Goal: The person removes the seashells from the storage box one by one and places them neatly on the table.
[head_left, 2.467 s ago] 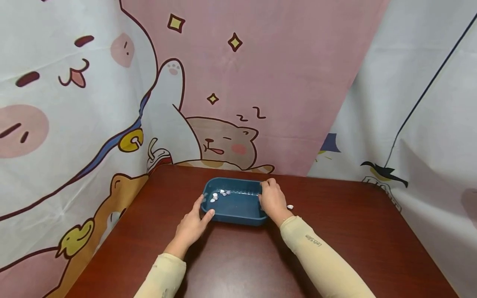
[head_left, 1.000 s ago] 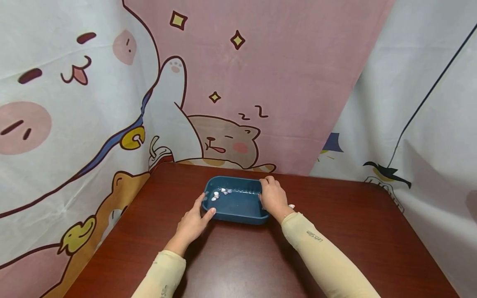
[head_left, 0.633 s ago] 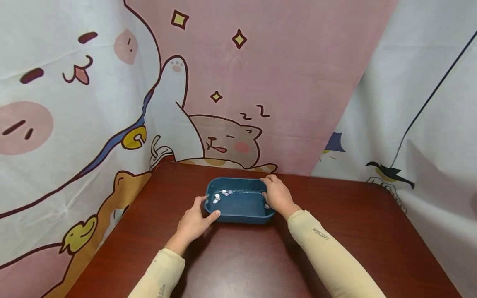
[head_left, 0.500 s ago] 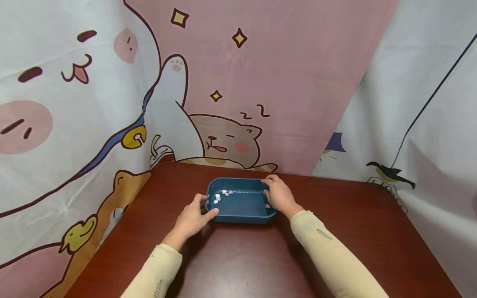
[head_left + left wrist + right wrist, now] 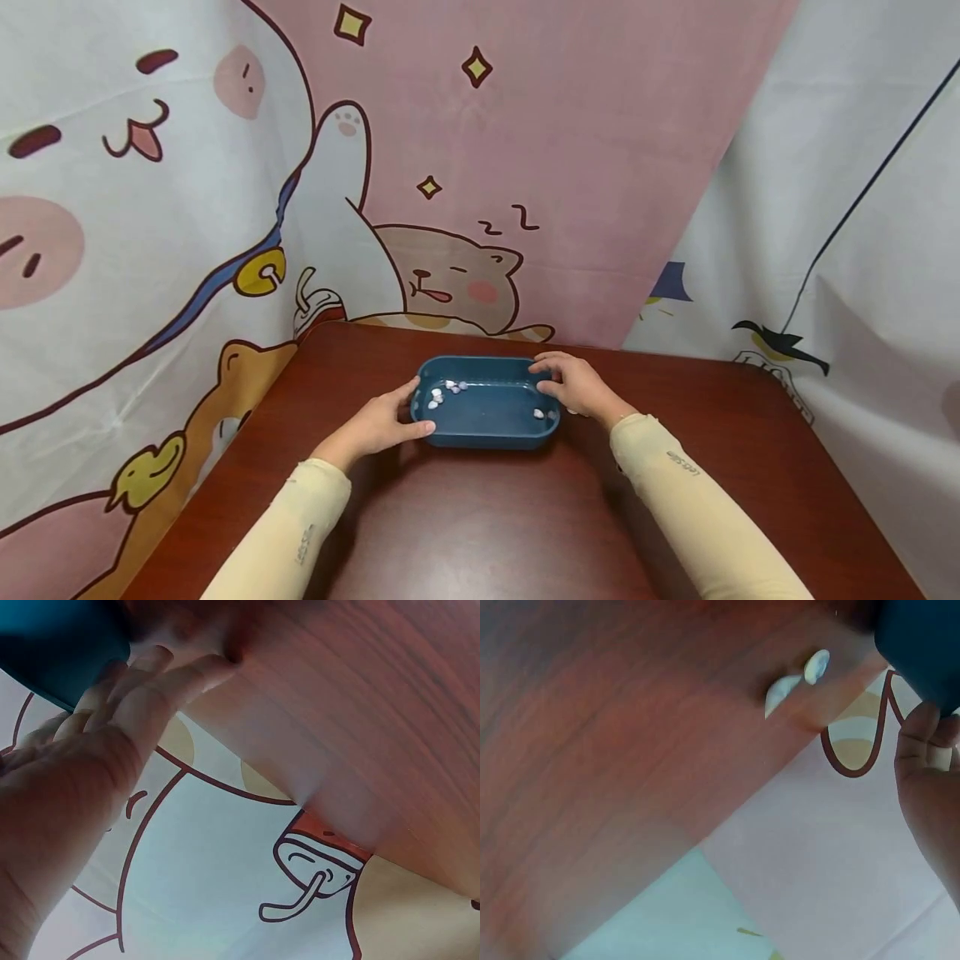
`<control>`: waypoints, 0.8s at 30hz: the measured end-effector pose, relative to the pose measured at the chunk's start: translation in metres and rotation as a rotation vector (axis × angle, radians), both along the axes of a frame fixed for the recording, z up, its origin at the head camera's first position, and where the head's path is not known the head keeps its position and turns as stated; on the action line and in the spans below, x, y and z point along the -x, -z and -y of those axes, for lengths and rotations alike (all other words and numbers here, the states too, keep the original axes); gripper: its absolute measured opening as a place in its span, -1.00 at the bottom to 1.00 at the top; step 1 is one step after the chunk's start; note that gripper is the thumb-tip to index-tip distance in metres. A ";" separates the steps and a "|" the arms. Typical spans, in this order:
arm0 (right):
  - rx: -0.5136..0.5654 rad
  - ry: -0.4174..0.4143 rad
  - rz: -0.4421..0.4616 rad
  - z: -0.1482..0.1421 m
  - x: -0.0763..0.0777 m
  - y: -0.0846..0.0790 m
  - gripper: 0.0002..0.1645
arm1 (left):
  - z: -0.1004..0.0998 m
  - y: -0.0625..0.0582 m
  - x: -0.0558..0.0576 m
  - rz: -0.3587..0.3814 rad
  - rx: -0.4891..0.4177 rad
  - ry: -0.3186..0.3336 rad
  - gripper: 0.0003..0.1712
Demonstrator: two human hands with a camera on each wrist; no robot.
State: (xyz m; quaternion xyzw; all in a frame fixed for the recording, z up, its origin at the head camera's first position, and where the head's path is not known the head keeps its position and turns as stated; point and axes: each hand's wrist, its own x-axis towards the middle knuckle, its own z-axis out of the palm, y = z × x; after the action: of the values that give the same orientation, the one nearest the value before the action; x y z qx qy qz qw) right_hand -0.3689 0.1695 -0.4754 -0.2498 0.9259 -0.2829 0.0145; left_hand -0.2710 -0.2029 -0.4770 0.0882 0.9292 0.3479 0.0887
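A blue rectangular tray (image 5: 480, 439) stands on the table, with small white shell-like pieces (image 5: 437, 396) in its left part and a couple more (image 5: 539, 413) near its right end. My left hand (image 5: 375, 425) lies along the tray's left end, thumb and fingers spread and mostly straight. At the opposite end, my right hand (image 5: 581, 387) has its loosely bent fingers over the back right corner of the rim. Two pale shells (image 5: 816, 667) rest on the table just outside the tray in the right wrist view; the right hand mostly hides them from the head view.
The dark red-brown wooden table (image 5: 465, 517) spreads around the tray. Cartoon-printed cloth (image 5: 600, 167) hangs behind it and along both sides, meeting the table's back edge.
My right hand has loosened and shifted right and outward, uncovering the tray's right end and the pieces there. The left hand has flattened and drawn slightly left. The tray has moved slightly right.
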 end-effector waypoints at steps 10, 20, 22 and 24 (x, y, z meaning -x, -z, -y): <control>-0.052 -0.049 0.036 0.006 0.001 -0.009 -0.59 | 0.000 0.000 0.004 0.041 -0.035 -0.029 0.16; -0.407 -0.120 -0.129 0.030 -0.010 -0.010 -0.71 | 0.000 -0.003 0.004 0.073 -0.045 -0.027 0.16; -0.479 -0.115 -0.144 0.035 -0.011 -0.009 -0.73 | -0.001 -0.005 0.004 0.078 -0.052 -0.027 0.16; -0.529 -0.107 -0.138 0.040 -0.012 -0.008 -0.81 | -0.001 -0.005 0.003 0.083 -0.059 -0.028 0.16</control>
State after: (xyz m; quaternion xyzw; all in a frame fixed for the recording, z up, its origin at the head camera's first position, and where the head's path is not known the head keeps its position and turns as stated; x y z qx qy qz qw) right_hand -0.3572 0.1295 -0.4675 -0.3045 0.9519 -0.0125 0.0313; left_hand -0.2745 -0.2015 -0.4724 0.0631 0.9152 0.3797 0.1196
